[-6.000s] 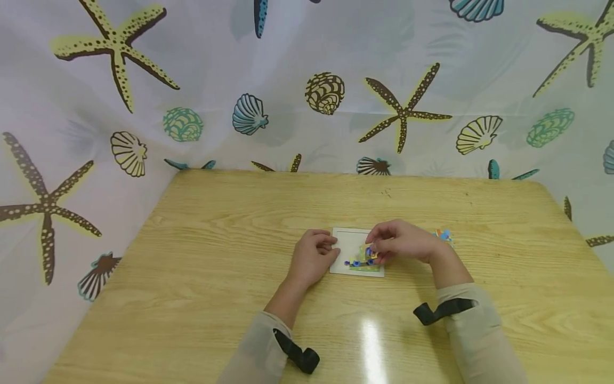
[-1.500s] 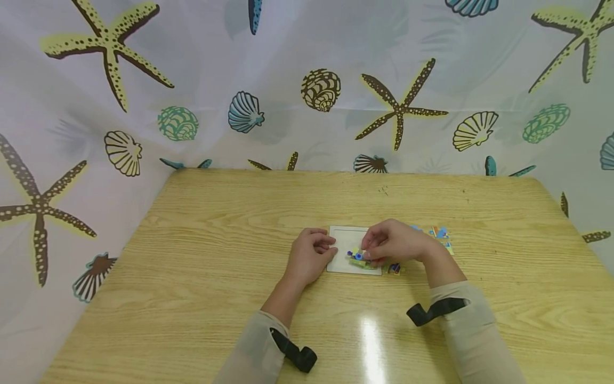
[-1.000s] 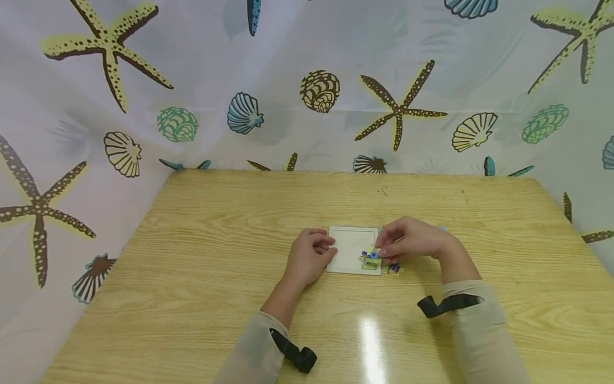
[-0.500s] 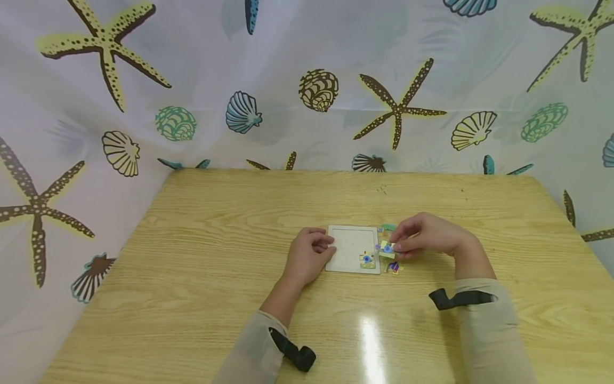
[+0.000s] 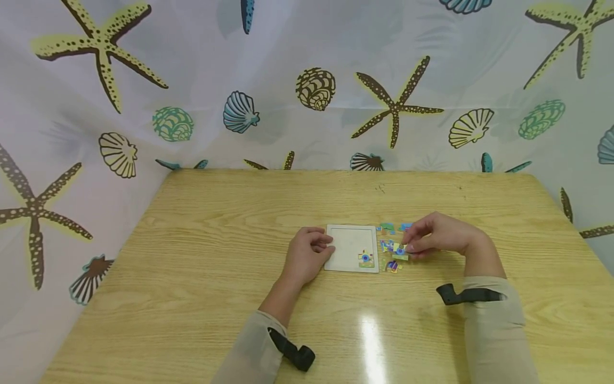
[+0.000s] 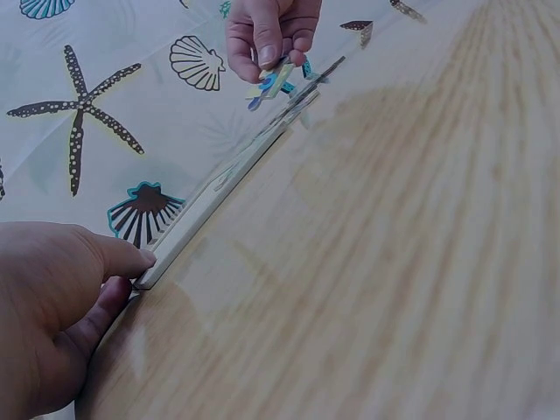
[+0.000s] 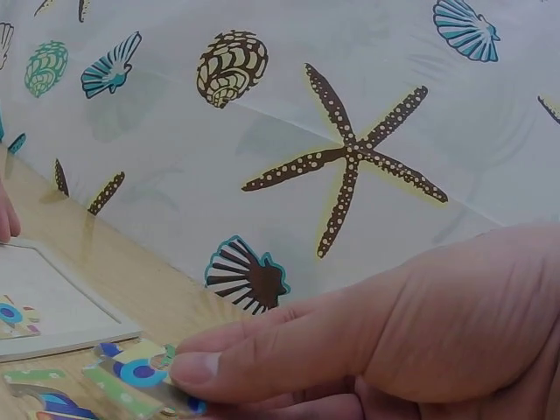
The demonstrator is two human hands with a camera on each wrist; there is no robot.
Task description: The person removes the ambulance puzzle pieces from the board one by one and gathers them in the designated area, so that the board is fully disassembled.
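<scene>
A shallow white puzzle tray (image 5: 347, 229) lies on the table, with one puzzle piece (image 5: 366, 258) showing a blue wheel in its lower right corner. My left hand (image 5: 308, 256) holds the tray's left edge, thumb on the rim and fingers curled beside it. To the right of the tray, my right hand (image 5: 441, 237) pinches another puzzle piece (image 7: 138, 374) between thumb and fingers; it has a blue ring and a green dotted strip. That piece is lifted and tilted in the left wrist view. The fingers cover part of it.
Loose puzzle pieces lie right of the tray: a green and blue one (image 5: 386, 228), a purple and yellow one (image 5: 393, 266) and several more, partly behind my right hand. A white cloth (image 5: 273, 58) with starfish and shells hangs behind the wooden table (image 5: 240, 224).
My right hand has moved right, carrying its puzzle piece off the tray to above the loose pieces. The wheel piece stays in the tray corner. My left hand stays at the tray's edge.
</scene>
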